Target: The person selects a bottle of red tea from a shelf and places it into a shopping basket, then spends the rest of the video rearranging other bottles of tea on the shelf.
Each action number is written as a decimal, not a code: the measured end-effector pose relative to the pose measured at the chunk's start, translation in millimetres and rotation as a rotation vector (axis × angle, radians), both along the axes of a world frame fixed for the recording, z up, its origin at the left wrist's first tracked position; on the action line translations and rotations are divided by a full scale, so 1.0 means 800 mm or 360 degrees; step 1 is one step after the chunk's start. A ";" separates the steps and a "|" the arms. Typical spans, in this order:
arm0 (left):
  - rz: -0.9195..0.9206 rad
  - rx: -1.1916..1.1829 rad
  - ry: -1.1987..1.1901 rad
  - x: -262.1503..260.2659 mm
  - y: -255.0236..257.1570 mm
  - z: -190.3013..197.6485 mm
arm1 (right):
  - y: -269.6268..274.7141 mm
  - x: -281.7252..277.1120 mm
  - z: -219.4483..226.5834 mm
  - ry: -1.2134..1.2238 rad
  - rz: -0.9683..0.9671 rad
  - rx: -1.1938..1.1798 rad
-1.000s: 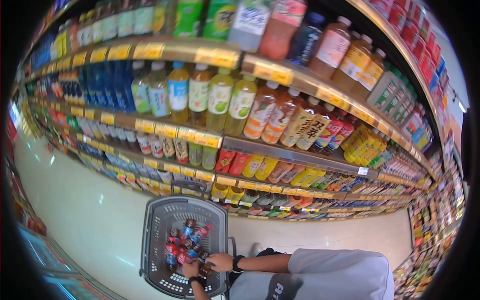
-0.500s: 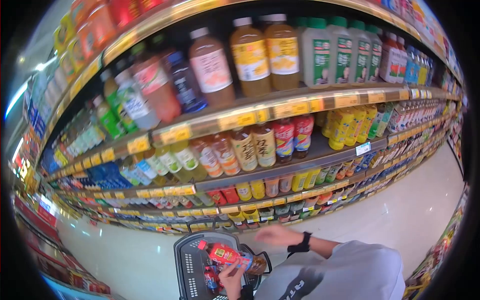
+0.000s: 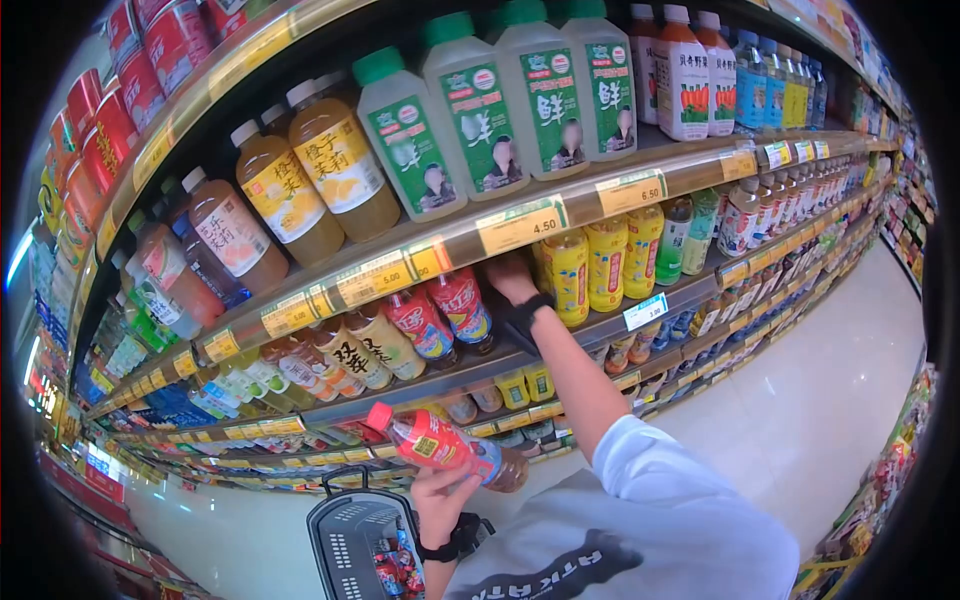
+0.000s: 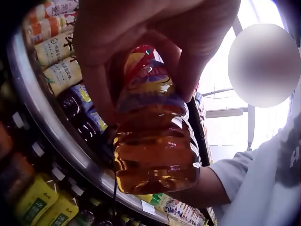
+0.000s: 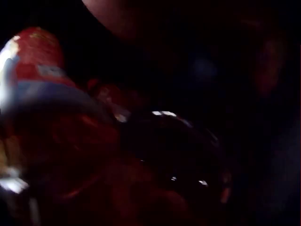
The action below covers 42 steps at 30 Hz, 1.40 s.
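Gripping a bottle (image 3: 445, 448) round its label, the left hand (image 3: 438, 507) has its fingers and thumb curled on it, in front of the shelves. The bottle wears a red cap and a mostly red label with a yellow panel and a blue lower band; beneath, the clear, ribbed base shows amber-brown drink. It lies tilted in the head view, cap to the upper left, base to the lower right.

The right hand (image 3: 513, 278) reaches into the gap between red-labelled bottles (image 3: 425, 328) and yellow bottles (image 3: 606, 262); its fingers are hidden and its own wrist view is dark, so I cannot tell how far they are spread or whether they hold anything. Close above it runs the upper shelf (image 3: 466, 247), its front edge lined with price tags. A basket (image 3: 345, 530) with bottles inside stands below, and bare floor (image 3: 740, 400) stretches to the right.
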State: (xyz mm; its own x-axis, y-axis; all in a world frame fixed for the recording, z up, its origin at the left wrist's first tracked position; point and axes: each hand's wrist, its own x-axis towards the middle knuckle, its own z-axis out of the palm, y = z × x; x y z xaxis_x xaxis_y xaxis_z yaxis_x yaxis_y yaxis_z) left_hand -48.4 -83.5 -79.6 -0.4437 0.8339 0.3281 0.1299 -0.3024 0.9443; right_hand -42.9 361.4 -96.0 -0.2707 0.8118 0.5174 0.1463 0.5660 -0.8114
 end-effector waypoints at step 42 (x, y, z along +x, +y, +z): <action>0.0466 -0.0130 0.0478 0.053 0.104 0.033 | -0.096 0.058 0.097 0.0545 0.0878 -0.0711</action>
